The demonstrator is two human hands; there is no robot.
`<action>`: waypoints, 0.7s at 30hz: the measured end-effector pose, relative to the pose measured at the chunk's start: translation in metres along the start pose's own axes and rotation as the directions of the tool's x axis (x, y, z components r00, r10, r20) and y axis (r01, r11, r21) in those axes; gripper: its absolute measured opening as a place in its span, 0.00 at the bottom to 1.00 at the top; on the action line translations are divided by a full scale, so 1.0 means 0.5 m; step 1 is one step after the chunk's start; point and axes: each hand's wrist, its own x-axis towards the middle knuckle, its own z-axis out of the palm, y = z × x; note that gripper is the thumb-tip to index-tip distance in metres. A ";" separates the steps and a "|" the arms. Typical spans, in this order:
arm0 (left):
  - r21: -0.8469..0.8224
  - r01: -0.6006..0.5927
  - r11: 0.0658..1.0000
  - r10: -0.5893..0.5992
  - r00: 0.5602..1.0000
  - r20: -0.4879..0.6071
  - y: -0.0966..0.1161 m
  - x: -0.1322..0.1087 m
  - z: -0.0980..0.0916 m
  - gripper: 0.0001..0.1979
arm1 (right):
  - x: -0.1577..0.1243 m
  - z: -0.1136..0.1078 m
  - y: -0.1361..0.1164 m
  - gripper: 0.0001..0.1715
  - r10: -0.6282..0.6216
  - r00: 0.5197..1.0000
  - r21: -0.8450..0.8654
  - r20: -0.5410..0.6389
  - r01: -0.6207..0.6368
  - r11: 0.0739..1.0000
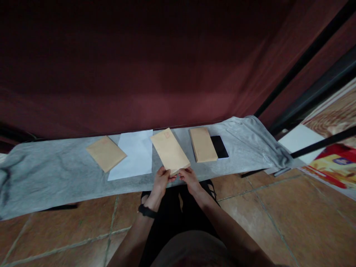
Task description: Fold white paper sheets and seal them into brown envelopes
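Note:
A tan paper envelope (170,150) with small red print near its far end lies tilted in front of me. My left hand (162,178) pinches its near edge at the left corner. At the near right corner, my right hand (189,175) has its fingers closed on the same envelope. Left of it a sheet of white paper (136,154) lies flat, partly covered by another tan envelope (106,153). To the right sits a stack of tan envelopes (204,144), overlapping a dark-screened tablet or phone (220,147).
A grey cloth (55,174) covers the long narrow bench. Behind it hangs a dark red curtain or panel (167,74). Black metal bars (300,63) slant at the right, near a printed colourful box or poster (333,163). Brown tiles (250,218) form the floor.

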 end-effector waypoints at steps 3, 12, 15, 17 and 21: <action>0.070 0.014 0.997 -0.012 0.999 -0.030 -0.001 0.028 -0.029 0.07 | 0.001 -0.027 0.008 0.11 -0.028 0.999 -0.131 -0.028 0.024 0.991; 0.382 0.022 0.924 -0.008 0.999 -0.039 -0.003 0.057 -0.063 0.05 | 0.014 -0.076 -0.021 0.21 -0.510 0.698 -0.698 0.502 0.675 0.237; 0.516 -0.014 0.856 0.075 0.992 -0.098 0.002 0.044 -0.074 0.08 | 0.034 -0.079 -0.017 0.24 -0.411 0.604 -0.636 0.682 0.768 0.073; 0.710 -0.135 0.691 0.285 0.954 -0.095 0.007 0.038 -0.074 0.08 | 0.041 -0.081 -0.007 0.24 -0.376 0.602 -0.640 0.704 0.768 0.032; 0.859 -0.486 0.163 0.616 0.730 0.296 0.022 0.079 -0.042 0.19 | 0.047 -0.084 0.010 0.24 -0.382 0.613 -0.655 0.692 0.755 0.026</action>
